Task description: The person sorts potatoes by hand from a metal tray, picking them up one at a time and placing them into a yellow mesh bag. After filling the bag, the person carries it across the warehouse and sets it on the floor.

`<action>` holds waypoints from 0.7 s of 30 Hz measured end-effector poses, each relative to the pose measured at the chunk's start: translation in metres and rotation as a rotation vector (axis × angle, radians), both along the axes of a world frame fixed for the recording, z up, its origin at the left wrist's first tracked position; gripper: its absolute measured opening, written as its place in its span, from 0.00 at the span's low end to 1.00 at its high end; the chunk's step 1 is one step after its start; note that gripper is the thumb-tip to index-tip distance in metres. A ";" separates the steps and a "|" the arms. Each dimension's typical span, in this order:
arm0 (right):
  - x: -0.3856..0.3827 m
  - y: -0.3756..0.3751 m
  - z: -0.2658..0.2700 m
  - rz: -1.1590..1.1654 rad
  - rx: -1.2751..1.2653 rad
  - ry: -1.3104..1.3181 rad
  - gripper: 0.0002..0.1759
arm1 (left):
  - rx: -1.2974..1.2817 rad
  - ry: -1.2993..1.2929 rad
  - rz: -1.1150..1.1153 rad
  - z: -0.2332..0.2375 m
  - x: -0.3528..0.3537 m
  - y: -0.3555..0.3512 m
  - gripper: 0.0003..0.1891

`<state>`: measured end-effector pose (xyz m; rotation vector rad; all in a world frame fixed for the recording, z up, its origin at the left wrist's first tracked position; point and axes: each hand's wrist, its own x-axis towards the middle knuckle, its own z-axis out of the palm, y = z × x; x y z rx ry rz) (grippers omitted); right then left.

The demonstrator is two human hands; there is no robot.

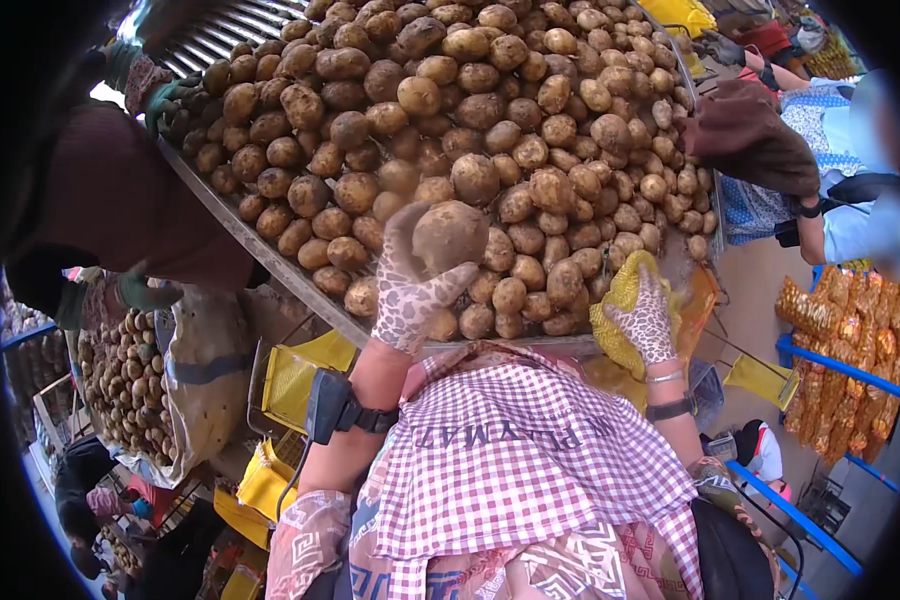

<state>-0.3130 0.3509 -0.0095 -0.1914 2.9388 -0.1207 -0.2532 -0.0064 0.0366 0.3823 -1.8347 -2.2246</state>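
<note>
Closest to the lens hangs a checked apron of purple-and-white woven cloth, worn soft, with pale grey letters across it that read upside down and seem to spell "PLAYMAT"; the first characters are too faint to make out. From beneath it both forearms reach up to the table.

The left hand, in a knitted glove with a leopard-spot print, is closed around one large potato, fingers curled under it and thumb pressed to its side. That potato is round, dusty brown and matt with dried soil, and is held just above the near edge of the heap. A black device is strapped to the left wrist, a cable trailing from it.

The right hand, in a matching glove, lies spread with fingers clutching a yellow mesh bag of coarse netting at the table's near right corner.

Beyond both hands the heap of potatoes fills a slanted table with a grey metal rim, the tubers lumpy, oval and earth-coated.

At right a co-worker's hand in a brown glove hovers over the pile's edge. At left another person in a dark maroon sleeve leans in, green glove among the potatoes. Orange net bags hang by blue rails far right
</note>
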 end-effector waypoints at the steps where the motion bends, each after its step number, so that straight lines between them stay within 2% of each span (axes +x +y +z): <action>1: 0.011 0.011 -0.017 -0.035 -0.083 -0.063 0.51 | -0.033 0.036 -0.014 0.003 -0.001 0.001 0.45; 3: 0.015 0.023 -0.025 -0.074 -0.169 -0.116 0.50 | -0.085 0.074 -0.025 0.021 -0.001 0.005 0.45; 5: 0.014 0.029 -0.025 -0.265 -0.154 -0.102 0.41 | -0.137 0.108 -0.036 0.032 0.000 0.006 0.45; 6: 0.010 0.034 -0.024 -0.263 -0.160 -0.097 0.41 | -0.142 0.134 -0.063 0.035 0.000 0.006 0.45; 8: -0.010 0.041 -0.017 -0.425 -0.626 -0.017 0.29 | -0.154 0.164 -0.076 0.042 0.000 0.005 0.44; 10: -0.027 0.025 0.014 -0.460 -1.000 0.038 0.21 | -0.059 0.105 -0.097 0.052 0.003 0.010 0.43; 12: -0.034 -0.023 0.060 -0.324 -1.257 0.116 0.20 | -0.026 0.083 -0.100 0.054 0.003 0.012 0.41; 14: -0.033 -0.079 0.098 -0.132 -1.252 0.250 0.19 | -0.063 0.022 -0.111 0.050 0.001 0.013 0.41; 16: -0.023 -0.132 0.127 -0.030 -1.506 0.097 0.21 | -0.062 0.046 -0.125 0.036 -0.002 0.015 0.42; 18: -0.011 -0.173 0.140 0.204 -1.462 -0.054 0.22 | -0.005 0.056 -0.164 0.025 -0.001 0.019 0.37; 19: -0.004 -0.194 0.128 0.408 -1.261 0.172 0.23 | 0.541 -0.002 -0.223 0.008 -0.001 0.019 0.32; 20: -0.004 -0.201 0.110 0.508 -1.152 0.276 0.23 | 1.086 -0.105 -0.171 -0.009 0.000 0.020 0.26; 21: -0.004 -0.207 0.093 0.598 -1.047 0.388 0.23 | 0.763 -0.169 -0.234 -0.004 0.004 0.014 0.28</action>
